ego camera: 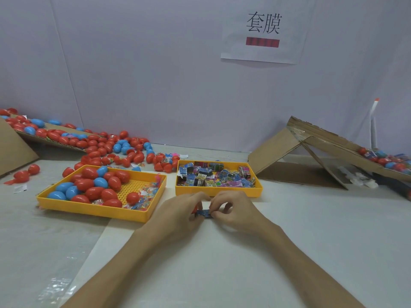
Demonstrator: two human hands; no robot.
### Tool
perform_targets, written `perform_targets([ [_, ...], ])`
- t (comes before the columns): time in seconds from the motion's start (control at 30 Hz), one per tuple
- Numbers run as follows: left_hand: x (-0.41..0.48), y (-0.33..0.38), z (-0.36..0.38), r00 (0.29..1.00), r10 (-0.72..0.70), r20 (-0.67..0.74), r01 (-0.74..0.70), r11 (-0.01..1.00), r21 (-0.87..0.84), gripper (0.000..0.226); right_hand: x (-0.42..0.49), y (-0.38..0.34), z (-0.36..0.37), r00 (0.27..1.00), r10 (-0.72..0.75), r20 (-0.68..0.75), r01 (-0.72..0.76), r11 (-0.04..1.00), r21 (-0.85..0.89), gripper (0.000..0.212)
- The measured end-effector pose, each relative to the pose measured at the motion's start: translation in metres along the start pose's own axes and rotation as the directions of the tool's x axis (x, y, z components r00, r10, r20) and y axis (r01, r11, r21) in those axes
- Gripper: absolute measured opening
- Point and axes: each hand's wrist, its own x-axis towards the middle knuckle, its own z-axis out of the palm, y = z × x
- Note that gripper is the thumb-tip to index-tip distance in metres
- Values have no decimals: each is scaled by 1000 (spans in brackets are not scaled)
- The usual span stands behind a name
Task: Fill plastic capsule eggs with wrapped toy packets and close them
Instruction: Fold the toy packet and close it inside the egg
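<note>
My left hand [178,213] and my right hand [233,213] meet just above the table in front of the two trays. Both pinch a small blue wrapped toy packet [203,213] between their fingertips. A bit of red [194,209], probably a capsule half, shows inside my left hand, mostly hidden by the fingers. The left yellow tray [93,210] holds red and blue capsule eggs [93,185] and some clear packets. The right yellow tray [219,192] is full of wrapped toy packets [213,175].
Many loose red and blue eggs [115,147] lie behind the left tray and on a cardboard sheet [13,150] at far left. A folded cardboard ramp [311,150] at right carries finished eggs [384,160]. A paper sign [263,30] hangs on the wall.
</note>
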Motion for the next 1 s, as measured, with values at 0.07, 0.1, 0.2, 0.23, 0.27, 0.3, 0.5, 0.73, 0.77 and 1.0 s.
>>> perform_targets([
  [0.07,0,-1,0,1000,-4,3,4,1000,-9,41,0,-1,0,1000,8,4,-8,1000,1,20],
  [0.1,1,-1,0,1000,-6,6,6,1000,-6,40,0,-1,-1,1000,12,6,-12,1000,-3,21],
  [0.2,1,-1,1,1000,-4,10,4,1000,10,39,1,-2,-2,1000,12,8,-11,1000,-9,28],
  [0.23,2,-1,1,1000,-2,12,2,1000,18,39,1,-2,-3,1000,12,6,-12,1000,-10,30],
  [0.27,2,-1,1,1000,0,13,0,1000,26,39,1,-2,-3,1000,13,4,-13,1000,-12,31],
  [0.3,2,0,1,1000,1,13,-1,1000,30,39,1,-2,-3,1000,16,5,-16,1000,-16,29],
  [0.5,-1,0,4,999,31,-13,-32,999,-39,43,1,0,-4,999,26,27,-25,999,-36,18],
  [0.73,4,-5,7,1000,6,4,-5,991,-131,40,1,-2,-6,999,35,41,-32,998,-58,18],
  [0.77,4,-6,7,1000,3,9,-2,991,-132,40,1,-2,-8,998,41,45,-38,997,-68,18],
  [1.0,4,-9,9,1000,-11,27,15,993,-118,38,1,-3,-19,991,108,73,-102,991,-89,15],
])
